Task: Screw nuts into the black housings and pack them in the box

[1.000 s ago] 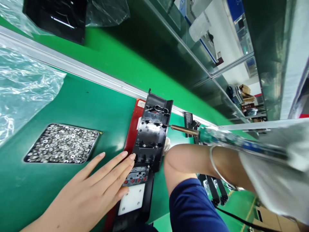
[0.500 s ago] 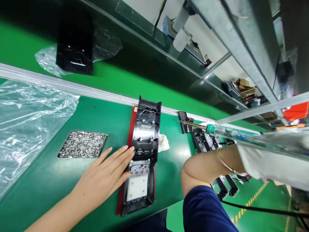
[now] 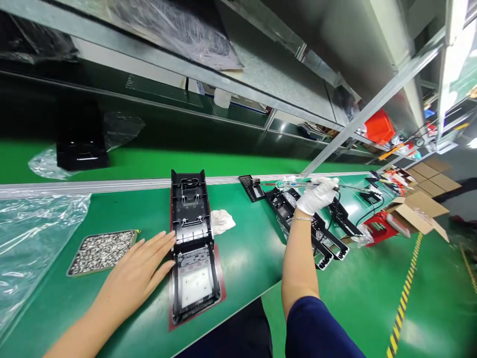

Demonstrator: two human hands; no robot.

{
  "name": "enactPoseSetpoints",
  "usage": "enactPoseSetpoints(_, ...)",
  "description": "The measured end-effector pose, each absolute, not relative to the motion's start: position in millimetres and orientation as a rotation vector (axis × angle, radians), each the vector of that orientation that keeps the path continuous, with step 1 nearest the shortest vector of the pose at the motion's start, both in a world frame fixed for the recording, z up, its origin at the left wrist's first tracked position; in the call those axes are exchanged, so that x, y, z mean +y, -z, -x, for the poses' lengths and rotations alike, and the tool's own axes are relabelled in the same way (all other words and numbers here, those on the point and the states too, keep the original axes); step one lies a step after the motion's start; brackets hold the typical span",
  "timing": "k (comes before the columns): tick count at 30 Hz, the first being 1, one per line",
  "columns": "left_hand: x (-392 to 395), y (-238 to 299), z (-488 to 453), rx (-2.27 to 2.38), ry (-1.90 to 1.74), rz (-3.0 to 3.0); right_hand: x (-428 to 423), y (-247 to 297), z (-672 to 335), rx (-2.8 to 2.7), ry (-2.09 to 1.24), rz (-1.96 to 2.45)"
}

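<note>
My bare left hand [image 3: 137,273] lies with its fingers stretched out, fingertips against the left edge of a long black plastic housing [image 3: 192,233]. The housing lies with its inner side up on a red sheet [image 3: 219,273], a white plate [image 3: 196,287] in its near section. Farther right, my right hand [image 3: 318,196], in a white glove, is closed around a long slim screwdriver [image 3: 292,184] with a green collar and clear body. The screwdriver's tip points left, near a small black part [image 3: 251,188]. A crumpled white cloth [image 3: 221,221] rests beside the housing.
A tray of small metal pieces [image 3: 102,251] and clear plastic film [image 3: 33,248] are at left. Several black frames [image 3: 316,233] lie at right. A metal shelf [image 3: 167,59] and slanted post [image 3: 372,104] stand above the bench. A cardboard box [image 3: 419,211] is beyond.
The view has turned right and upward. My right hand with the screwdriver has moved farther forward, away from my body. My left hand stays at the housing's left edge.
</note>
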State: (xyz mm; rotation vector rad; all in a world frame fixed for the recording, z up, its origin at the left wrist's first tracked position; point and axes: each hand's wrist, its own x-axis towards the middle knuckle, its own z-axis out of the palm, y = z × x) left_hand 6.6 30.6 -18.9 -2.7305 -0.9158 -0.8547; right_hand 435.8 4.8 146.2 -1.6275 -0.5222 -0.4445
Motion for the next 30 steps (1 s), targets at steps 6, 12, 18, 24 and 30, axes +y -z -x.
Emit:
enactPoseSetpoints(6, 40, 21, -2, -0.958, 0.744, 2.698, 5, -134, -434, -0.455, 0.246, 1.604)
enactPoseSetpoints(12, 41, 15, -1, -0.98, 0.711, 2.728, -1, -92, -417, -0.47, -0.099, 1.512)
enactPoseSetpoints(18, 35, 5, -4, -1.136, 0.649, 2.872, -38, -33, -390, -0.41, -0.469, 1.433)
enactPoseSetpoints(24, 30, 2, -7, -1.307, 0.614, 2.97, -60, -11, -383, -0.353, -0.711, 1.393)
enactPoseSetpoints(30, 34, -10, -11, -1.409, 0.598, 3.005, -61, -12, -376, -0.338, -0.882, 1.401)
